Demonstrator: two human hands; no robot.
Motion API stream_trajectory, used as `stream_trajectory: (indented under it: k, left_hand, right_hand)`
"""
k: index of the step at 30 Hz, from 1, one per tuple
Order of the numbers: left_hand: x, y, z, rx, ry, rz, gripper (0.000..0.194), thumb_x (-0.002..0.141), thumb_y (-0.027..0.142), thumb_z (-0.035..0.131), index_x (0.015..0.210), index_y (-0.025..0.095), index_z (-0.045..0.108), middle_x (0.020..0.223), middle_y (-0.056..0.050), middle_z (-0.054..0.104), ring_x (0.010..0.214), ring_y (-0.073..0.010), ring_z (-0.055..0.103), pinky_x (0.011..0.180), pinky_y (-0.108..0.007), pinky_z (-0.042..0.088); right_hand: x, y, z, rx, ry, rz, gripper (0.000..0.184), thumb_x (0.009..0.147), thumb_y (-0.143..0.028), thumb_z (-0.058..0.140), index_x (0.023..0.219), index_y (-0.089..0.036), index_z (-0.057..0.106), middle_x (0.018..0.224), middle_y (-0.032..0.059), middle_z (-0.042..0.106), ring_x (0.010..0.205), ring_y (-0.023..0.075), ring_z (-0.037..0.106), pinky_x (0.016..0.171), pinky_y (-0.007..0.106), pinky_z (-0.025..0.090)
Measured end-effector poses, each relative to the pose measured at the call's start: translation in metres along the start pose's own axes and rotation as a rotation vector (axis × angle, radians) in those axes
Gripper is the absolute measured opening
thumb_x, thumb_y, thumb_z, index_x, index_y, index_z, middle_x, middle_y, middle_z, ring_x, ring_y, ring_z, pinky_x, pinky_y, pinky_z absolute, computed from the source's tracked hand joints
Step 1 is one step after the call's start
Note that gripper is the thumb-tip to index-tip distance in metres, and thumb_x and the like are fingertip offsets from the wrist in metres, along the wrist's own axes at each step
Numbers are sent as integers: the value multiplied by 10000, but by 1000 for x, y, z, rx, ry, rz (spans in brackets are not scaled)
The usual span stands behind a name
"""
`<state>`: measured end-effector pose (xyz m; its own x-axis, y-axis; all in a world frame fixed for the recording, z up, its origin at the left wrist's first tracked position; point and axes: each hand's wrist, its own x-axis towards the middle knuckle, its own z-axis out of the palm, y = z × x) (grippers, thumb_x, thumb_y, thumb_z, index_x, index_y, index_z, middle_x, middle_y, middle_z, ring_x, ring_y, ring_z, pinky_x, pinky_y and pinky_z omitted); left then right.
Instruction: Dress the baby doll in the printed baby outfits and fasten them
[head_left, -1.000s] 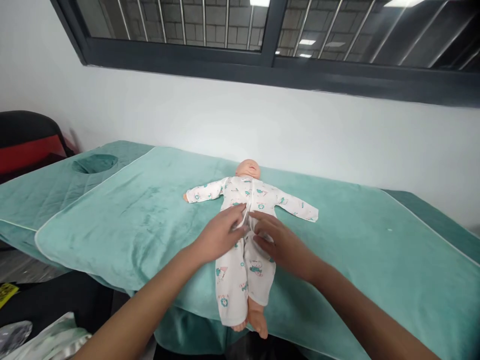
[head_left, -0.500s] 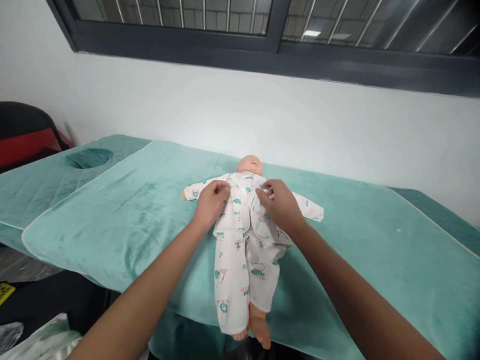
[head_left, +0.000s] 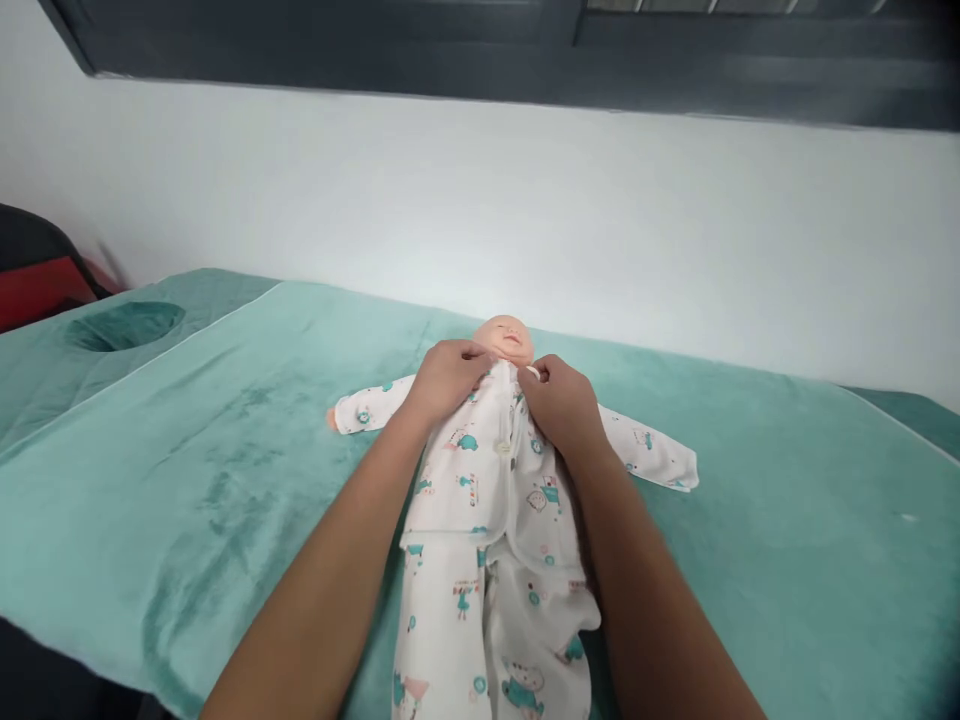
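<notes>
"Head view, and the action has been moved up! Half a second ago the chest was being worked at; now the collar [head_left: 534,372] has been reached."

"And the grip?"

"Pinched on both sides! One edge of the collar is held between thumb and finger by the left hand [head_left: 559,405], the other by the right hand [head_left: 446,375], just below the chin of the doll [head_left: 504,332]."

"Where is the doll lying?"

"Face up on the bed [head_left: 757,520], arms spread, trousers [head_left: 444,625] on. The front edges of the jacket [head_left: 472,470] have been brought nearly together, so the opening looks better lined up. Whether any fastener is closed cannot be told."
</notes>
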<state>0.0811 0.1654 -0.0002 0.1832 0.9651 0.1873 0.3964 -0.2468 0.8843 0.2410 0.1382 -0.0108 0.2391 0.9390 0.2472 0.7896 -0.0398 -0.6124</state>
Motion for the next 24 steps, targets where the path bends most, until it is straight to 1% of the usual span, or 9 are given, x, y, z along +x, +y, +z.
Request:
stream_trajectory:
  k: [2,5,7,9,11,13,16,20,24]
  left_hand:
    - [8,3,0,65,-66,2,263,812,403,604,745,177,720,687,-18,654,624,-160,556,609,-291,411]
    - [15,10,3,126,-114,-9,250,780,436,646,769,195,709,786,-21,689,679,-170,582,625,-297,410]
    - [16,13,5,162,-129,12,230,798,406,623,736,194,688,798,-23,691,695,-172,586,632,-299,407]
    - [16,12,8,173,-109,41,197,818,332,580,714,191,670,789,-23,688,697,-168,579,646,-298,404]
    - [15,9,10,119,-48,62,167,824,283,558,729,189,658,786,-18,683,700,-159,572,660,-290,406]
    - [14,5,11,-14,-4,61,134,825,267,559,756,186,641,737,-4,660,668,-142,554,645,-271,405]
    - [15,2,11,-201,-27,32,105,815,250,584,755,175,625,647,21,607,601,-115,517,609,-243,397]
    - [14,3,11,-249,-58,31,113,802,251,627,729,167,643,653,14,621,627,-113,538,622,-236,402]
    - [11,4,12,-345,-55,-9,86,796,249,662,775,166,657,693,0,655,673,-120,590,661,-239,436]
  right_hand:
    - [4,3,2,119,29,-8,172,830,-330,509,696,-228,548,734,16,630,704,192,532,653,296,374]
    - [9,6,4,332,51,27,198,804,-380,562,718,-211,620,726,4,642,708,182,551,684,298,405]
    - [10,7,5,482,51,44,238,797,-422,579,764,-202,662,723,6,656,705,183,576,684,300,429]
    - [8,8,6,585,51,45,279,791,-462,592,792,-198,680,709,11,662,697,185,594,665,300,449]
    - [6,8,9,629,54,45,306,775,-489,613,816,-196,691,708,19,671,697,190,605,648,302,465]
    - [5,8,11,657,52,62,334,758,-510,637,834,-191,699,716,26,680,692,192,606,635,305,474]
    - [4,6,13,720,41,105,374,743,-546,660,840,-187,699,705,25,674,658,181,588,601,300,473]
    - [3,4,13,820,33,135,381,700,-560,707,800,-193,703,675,10,660,615,163,568,569,287,453]
    - [2,5,11,873,15,110,344,686,-522,729,803,-199,734,719,13,687,656,169,589,614,296,466]
